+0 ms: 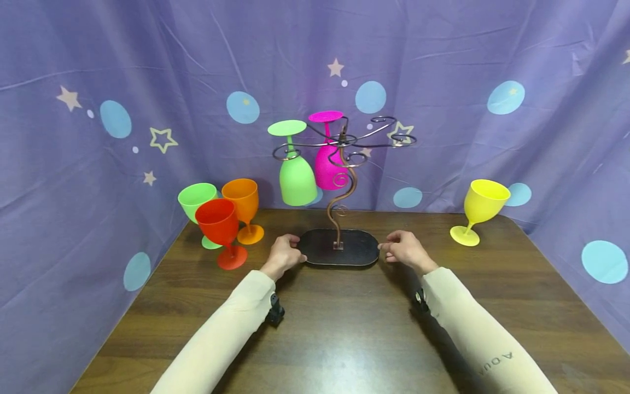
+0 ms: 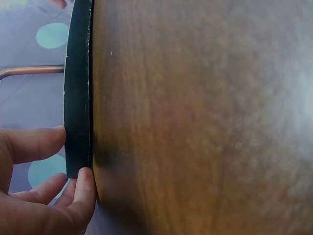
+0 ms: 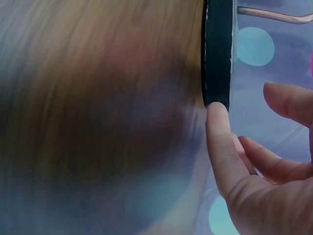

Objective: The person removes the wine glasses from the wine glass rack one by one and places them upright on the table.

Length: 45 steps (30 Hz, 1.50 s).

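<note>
A wine glass rack with a curved copper stem [image 1: 352,189] and curling metal arms stands upright on a dark oval base [image 1: 320,249]. My left hand [image 1: 284,254] holds the base's left end, thumb at its upper edge and fingertips around the end in the left wrist view. On the other side, my right hand [image 1: 406,250] touches the right end with one fingertip [image 3: 217,115], while its thumb [image 3: 288,102] stays apart from the base. Upside down on the rack's left side hang a light green goblet [image 1: 297,180] and a magenta goblet [image 1: 328,167].
Upright at the table's left are a green goblet [image 1: 192,197], a red goblet [image 1: 218,224] and an orange goblet [image 1: 242,200], close together. One yellow goblet [image 1: 482,201] stands at the far right. A purple curtain [image 1: 197,54] hangs behind the wooden table [image 1: 339,317].
</note>
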Each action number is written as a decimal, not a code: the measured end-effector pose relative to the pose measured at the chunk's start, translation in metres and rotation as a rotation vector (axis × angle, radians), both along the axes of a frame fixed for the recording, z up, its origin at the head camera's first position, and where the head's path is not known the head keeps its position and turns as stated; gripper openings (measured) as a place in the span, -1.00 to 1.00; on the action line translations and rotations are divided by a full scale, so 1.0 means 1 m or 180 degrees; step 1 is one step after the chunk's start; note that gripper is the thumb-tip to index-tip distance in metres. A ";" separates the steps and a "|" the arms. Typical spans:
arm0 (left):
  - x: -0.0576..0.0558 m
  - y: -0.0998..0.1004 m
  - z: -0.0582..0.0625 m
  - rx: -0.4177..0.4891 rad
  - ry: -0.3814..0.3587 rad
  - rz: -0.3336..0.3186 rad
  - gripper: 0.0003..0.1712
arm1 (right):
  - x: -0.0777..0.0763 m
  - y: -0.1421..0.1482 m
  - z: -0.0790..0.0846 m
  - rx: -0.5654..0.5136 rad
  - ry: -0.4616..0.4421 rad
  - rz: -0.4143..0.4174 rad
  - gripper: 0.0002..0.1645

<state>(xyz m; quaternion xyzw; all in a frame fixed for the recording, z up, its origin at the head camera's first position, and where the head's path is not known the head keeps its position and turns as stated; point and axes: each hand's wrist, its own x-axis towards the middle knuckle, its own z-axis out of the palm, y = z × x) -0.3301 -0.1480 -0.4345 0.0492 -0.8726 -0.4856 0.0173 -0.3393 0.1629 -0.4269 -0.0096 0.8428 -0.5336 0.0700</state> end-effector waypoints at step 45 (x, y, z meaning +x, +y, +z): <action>-0.016 -0.033 0.213 -0.1133 0.3186 0.0150 -0.67 | -0.007 -0.027 -0.006 0.0087 -0.0278 -0.0218 -0.46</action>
